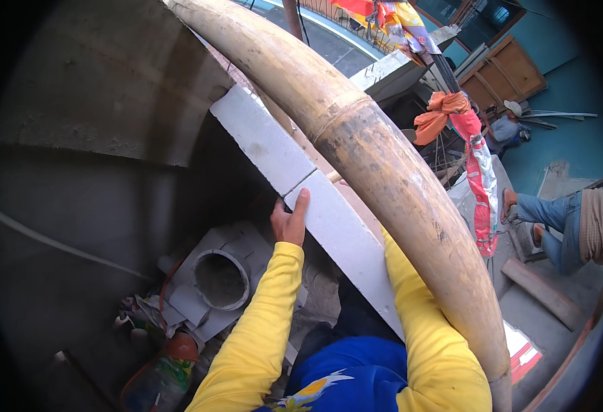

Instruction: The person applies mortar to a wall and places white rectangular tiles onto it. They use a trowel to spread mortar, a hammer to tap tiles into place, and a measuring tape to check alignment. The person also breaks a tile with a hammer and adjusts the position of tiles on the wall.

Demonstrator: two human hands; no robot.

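Note:
Two pale grey-white lightweight concrete blocks lie end to end in a slanting row, a thin joint line between them. The farther block meets the nearer block, whose near end reaches my body. My left hand grips the nearer block's left edge close to the joint, thumb on its top face and fingers against its side. Over the right side of the row runs a thick bamboo pole. My right forearm passes under this pole beside the nearer block, and the pole and block hide my right hand.
Below on the left are a round grey pipe or bucket and a red-orange container. A concrete slab overhangs at upper left. On the right stand another person, a hanging cloth strip and a plank.

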